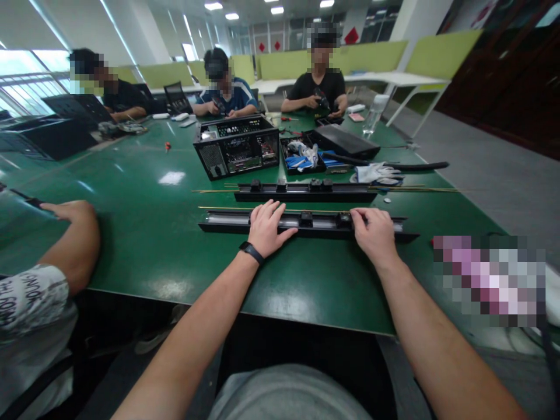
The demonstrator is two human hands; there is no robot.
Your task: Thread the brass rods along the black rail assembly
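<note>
A long black rail (324,231) lies across the green table in front of me, with small black blocks (307,219) set along its channel. My left hand (268,228) rests on the rail left of its middle, fingers spread. Towards the right end, my right hand (374,230) pinches beside a black block (345,219); its thumb and forefinger meet at the end of a thin brass-coloured rod (219,207) that runs along the rail's far edge. Behind lies a second black rail (301,195) with several blocks and thin rods.
Beyond the rails stand an open computer case (238,149), a tray with gloves (303,156), a black panel (345,140) and a white glove (377,174). A bottle (375,114) stands farther back. A person's arm (74,245) is at left; three people sit opposite.
</note>
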